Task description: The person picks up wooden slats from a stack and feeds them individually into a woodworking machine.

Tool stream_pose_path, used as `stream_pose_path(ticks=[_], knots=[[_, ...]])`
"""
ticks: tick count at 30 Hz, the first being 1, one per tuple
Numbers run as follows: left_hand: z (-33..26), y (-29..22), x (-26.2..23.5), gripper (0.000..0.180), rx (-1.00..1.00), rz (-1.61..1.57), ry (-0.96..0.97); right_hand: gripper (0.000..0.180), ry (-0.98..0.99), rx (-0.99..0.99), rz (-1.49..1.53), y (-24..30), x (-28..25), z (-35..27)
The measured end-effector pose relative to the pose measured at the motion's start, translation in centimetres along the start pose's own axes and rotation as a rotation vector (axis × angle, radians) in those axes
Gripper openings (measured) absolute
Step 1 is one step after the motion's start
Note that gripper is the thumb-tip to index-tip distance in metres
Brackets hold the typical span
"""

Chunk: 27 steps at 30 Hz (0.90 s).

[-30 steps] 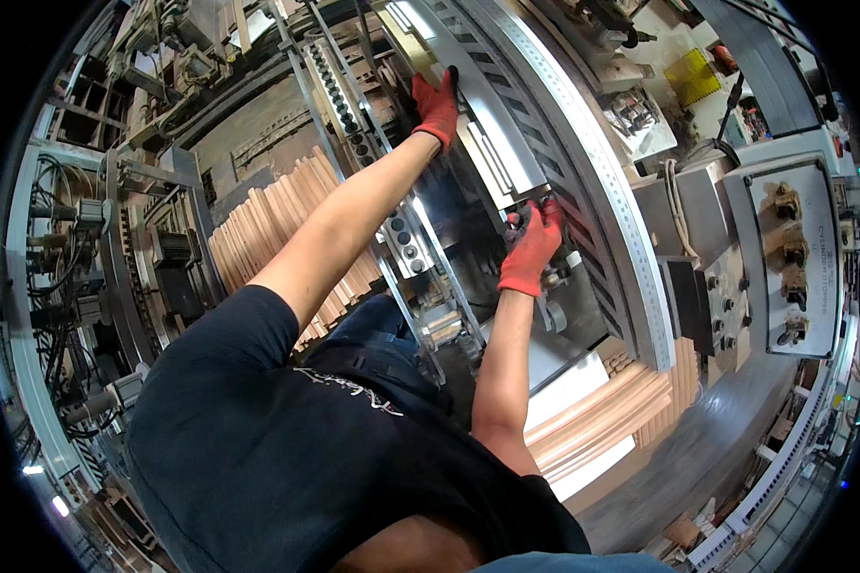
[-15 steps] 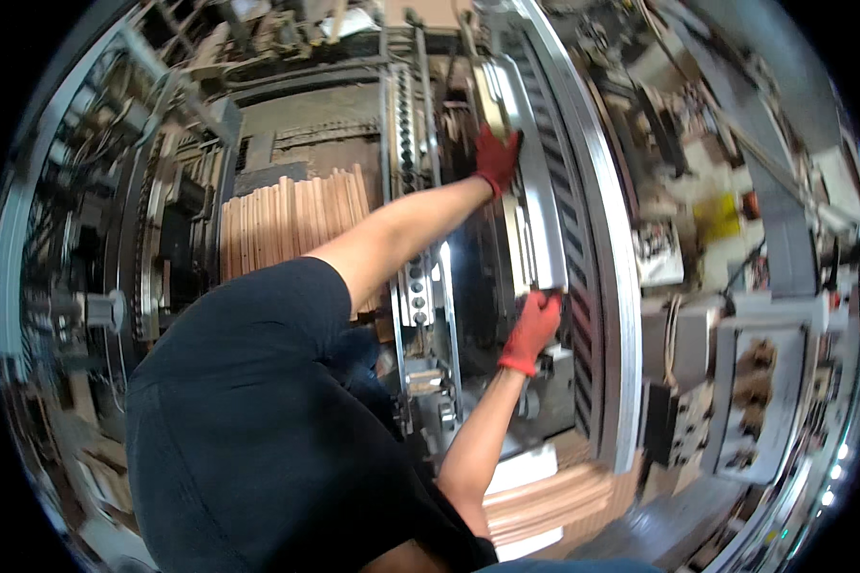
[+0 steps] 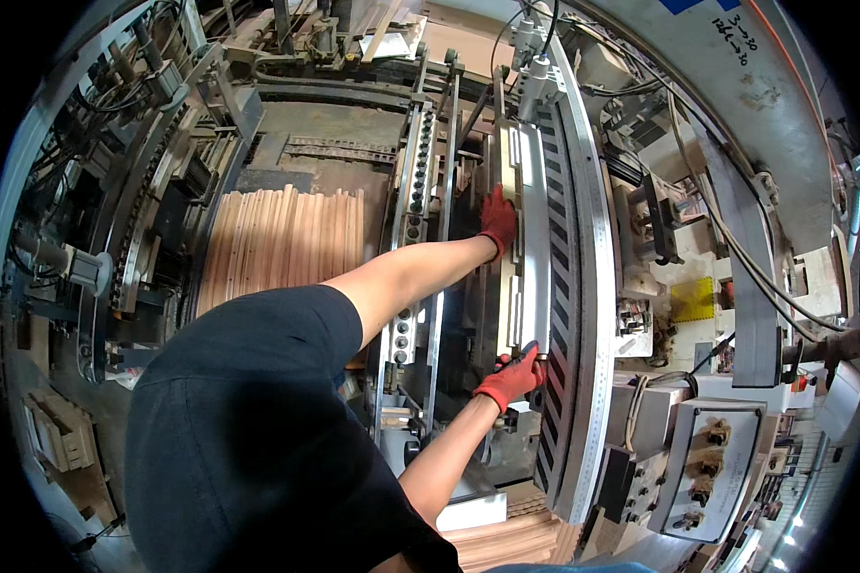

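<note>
A long, narrow, pale wooden strip lies along a machine bed, beside a shiny metal plate. My left hand, in a red glove, is closed over the strip partway along it; its fingertips are partly hidden. Down at the near end, my right hand, also red-gloved, grips the strip's end, with the fingers reaching to the plate's end. What lies under both palms is hidden.
A striped metal rail runs along the bed's right side. Many wooden sticks lie side by side at left, behind a roller track. More sticks sit near my body. A control box stands at right; cables hang above it.
My view has shifted, so the bed and both hands appear lower in the picture. My hands stay along the strip; the right hand's fingers reach farther over its end.
</note>
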State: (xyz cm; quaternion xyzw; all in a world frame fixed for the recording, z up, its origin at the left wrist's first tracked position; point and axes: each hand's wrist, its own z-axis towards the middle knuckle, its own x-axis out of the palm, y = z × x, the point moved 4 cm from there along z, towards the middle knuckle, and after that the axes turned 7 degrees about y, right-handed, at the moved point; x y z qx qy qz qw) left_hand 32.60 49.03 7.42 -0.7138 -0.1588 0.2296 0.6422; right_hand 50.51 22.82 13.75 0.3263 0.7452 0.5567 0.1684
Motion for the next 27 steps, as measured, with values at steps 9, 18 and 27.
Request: stream_pose_path(ticks=[9, 18, 27], knots=[[0.2, -0.6, 0.2, 0.052, -0.025, -0.184, 0.054, 0.033, -0.054, -0.142, -0.045, 1.0, 1.6, -0.8], [-1.2, -2.7, -0.7, 0.072, -0.073, -0.320, 0.059, 0.021, 0.169, -0.077, -0.036, 1.8, 0.8, -2.3], [-0.5, -2.8, -1.0, 0.080, -0.302, -0.034, 0.239, 0.026, 0.437, -0.066, -0.099, 2.2, -1.0, -2.2]])
